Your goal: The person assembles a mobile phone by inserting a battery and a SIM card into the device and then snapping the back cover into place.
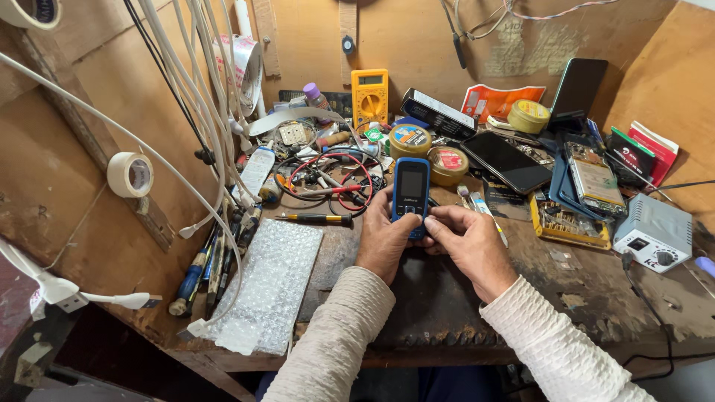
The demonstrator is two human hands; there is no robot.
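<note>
At the centre of the frame a small blue phone [410, 195] with a dark screen is held upright above the worn wooden bench [596, 290]. The left hand [383, 240] is curled around its lower left edge; the right hand [469, 240] is closed on its lower right, fingers bent against the casing. Both sleeves are ribbed, cream knit. A sheet of bubble wrap [272, 286] is laid flat at lower left. A yellow boxy meter [369, 97] is propped at upper centre, and round tins [410, 140] sit just behind the phone. A roll of white tape [129, 174] is hung on the left wall.
</note>
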